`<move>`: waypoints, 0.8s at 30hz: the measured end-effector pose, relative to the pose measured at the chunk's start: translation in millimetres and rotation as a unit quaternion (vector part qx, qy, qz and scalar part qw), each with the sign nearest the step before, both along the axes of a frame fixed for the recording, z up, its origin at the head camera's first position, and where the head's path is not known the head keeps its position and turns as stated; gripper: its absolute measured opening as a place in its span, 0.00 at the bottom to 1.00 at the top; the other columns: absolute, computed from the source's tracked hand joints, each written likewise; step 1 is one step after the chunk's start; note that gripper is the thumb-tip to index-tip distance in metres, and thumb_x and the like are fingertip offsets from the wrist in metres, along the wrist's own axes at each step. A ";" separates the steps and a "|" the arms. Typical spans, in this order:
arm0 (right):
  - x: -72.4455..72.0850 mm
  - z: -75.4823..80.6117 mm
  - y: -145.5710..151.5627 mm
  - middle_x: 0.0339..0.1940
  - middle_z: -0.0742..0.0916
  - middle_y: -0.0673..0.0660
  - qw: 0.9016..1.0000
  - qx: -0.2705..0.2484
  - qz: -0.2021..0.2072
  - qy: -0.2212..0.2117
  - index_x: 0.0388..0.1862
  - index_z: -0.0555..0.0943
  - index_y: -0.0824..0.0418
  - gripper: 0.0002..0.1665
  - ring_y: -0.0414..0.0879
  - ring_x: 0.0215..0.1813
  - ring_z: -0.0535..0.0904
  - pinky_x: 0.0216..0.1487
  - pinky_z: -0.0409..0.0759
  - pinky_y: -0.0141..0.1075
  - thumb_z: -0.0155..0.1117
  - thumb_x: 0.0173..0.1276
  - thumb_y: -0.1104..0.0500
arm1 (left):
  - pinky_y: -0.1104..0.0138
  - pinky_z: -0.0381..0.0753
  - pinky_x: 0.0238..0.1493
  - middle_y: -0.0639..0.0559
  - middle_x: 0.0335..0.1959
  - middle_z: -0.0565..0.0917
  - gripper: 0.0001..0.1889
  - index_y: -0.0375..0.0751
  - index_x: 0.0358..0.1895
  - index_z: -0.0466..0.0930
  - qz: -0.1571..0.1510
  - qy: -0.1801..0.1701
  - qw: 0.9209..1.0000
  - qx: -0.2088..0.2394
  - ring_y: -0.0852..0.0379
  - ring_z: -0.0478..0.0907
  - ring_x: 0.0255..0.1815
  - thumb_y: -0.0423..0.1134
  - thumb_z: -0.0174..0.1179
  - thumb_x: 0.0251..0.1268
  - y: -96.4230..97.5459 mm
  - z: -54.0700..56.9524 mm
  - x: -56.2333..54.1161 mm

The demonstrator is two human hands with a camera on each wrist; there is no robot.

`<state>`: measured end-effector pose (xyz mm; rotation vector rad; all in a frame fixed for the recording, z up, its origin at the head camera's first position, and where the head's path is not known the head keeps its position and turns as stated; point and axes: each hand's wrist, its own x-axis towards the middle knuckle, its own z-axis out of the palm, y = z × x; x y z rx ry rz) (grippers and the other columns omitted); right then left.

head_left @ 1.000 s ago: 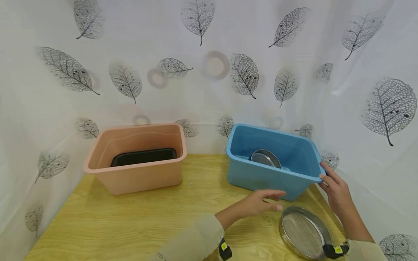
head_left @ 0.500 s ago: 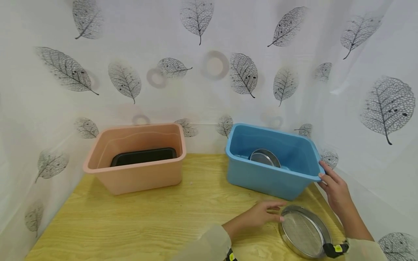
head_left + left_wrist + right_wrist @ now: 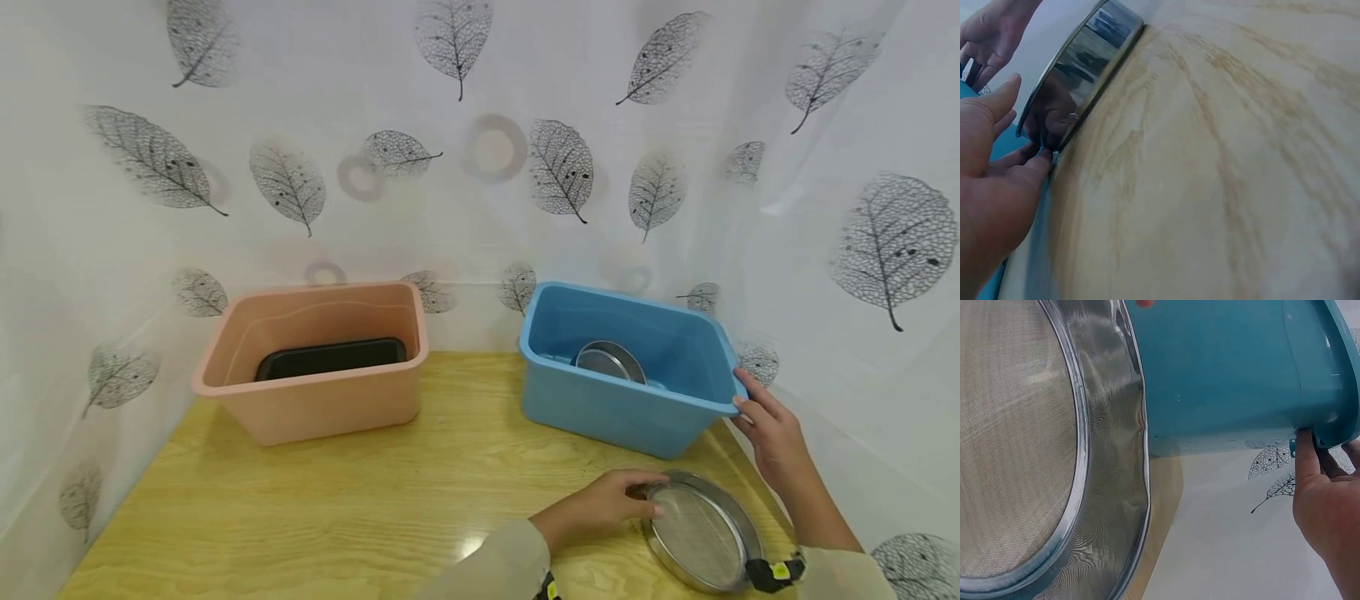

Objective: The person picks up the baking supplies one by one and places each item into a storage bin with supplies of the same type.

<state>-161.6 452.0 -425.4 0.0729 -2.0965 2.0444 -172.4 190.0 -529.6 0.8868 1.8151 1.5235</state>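
A round metal sieve (image 3: pixel 693 542) with a fine mesh lies on the table at the front right. My left hand (image 3: pixel 600 504) is at its left edge, thumb over the rim and fingers low against the outer wall. In the left wrist view, the fingertips (image 3: pixel 1038 164) meet the bottom edge of the sieve (image 3: pixel 1082 72), while the thumb stands apart from the wall. My right hand (image 3: pixel 776 442) grips the right corner of the blue bin's rim (image 3: pixel 630 400); its fingers (image 3: pixel 1307 456) curl under the lip in the right wrist view. Inside that bin leans a smaller round metal sieve (image 3: pixel 606 362).
A peach bin (image 3: pixel 322 410) stands at the back left of the wooden table (image 3: pixel 315 508), with a black rectangular pan (image 3: pixel 333 358) in it. A white curtain (image 3: pixel 480 225) printed with leaves hangs behind and along both sides.
My left hand has moved right and toward me, from beside the blue bin to the edge of the sieve on the table. The right hand keeps its hold on the bin.
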 end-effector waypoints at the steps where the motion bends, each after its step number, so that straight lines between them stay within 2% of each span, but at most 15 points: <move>1: -0.1 0.0 -0.4 0.86 0.47 0.52 1.000 -0.001 0.001 -0.001 0.83 0.53 0.56 0.36 0.25 0.65 0.70 0.54 0.76 0.17 0.50 0.81 0.60 | 0.71 0.77 0.61 0.72 0.68 0.73 0.23 0.67 0.69 0.74 0.000 -0.001 1.000 -0.003 0.69 0.70 0.69 0.47 0.60 0.74 0.7 -0.8 -0.3; 10: 0.1 0.1 0.3 0.86 0.47 0.53 1.000 -0.009 0.005 0.006 0.83 0.53 0.57 0.35 0.26 0.66 0.70 0.54 0.77 0.18 0.50 0.81 0.61 | 0.71 0.77 0.61 0.70 0.70 0.72 0.24 0.63 0.72 0.71 -0.019 0.006 1.000 -0.020 0.69 0.71 0.67 0.47 0.59 0.75 4.2 -3.2 -1.4; 17: 0.6 0.3 1.7 0.86 0.47 0.53 1.000 -0.009 0.007 0.007 0.83 0.55 0.56 0.35 0.23 0.59 0.74 0.54 0.77 0.18 0.50 0.81 0.61 | 0.69 0.73 0.66 0.70 0.72 0.69 0.26 0.68 0.73 0.68 -0.033 -0.006 0.999 -0.038 0.69 0.65 0.73 0.49 0.58 0.76 3.9 -0.2 -1.2; 21: 0.2 0.5 2.3 0.86 0.48 0.54 1.000 0.005 0.005 -0.001 0.83 0.54 0.55 0.35 0.24 0.62 0.72 0.53 0.77 0.17 0.50 0.81 0.61 | 0.69 0.72 0.68 0.70 0.73 0.67 0.26 0.68 0.74 0.66 -0.032 0.000 0.999 -0.044 0.69 0.64 0.74 0.48 0.57 0.76 3.8 0.1 -1.7; 24: 0.0 1.1 3.4 0.86 0.48 0.55 1.000 0.018 0.000 -0.008 0.83 0.53 0.55 0.36 0.26 0.66 0.70 0.53 0.77 0.17 0.50 0.81 0.59 | 0.71 0.73 0.67 0.68 0.74 0.67 0.27 0.68 0.75 0.65 -0.028 0.021 0.999 -0.036 0.69 0.65 0.73 0.47 0.58 0.76 3.3 0.9 -1.3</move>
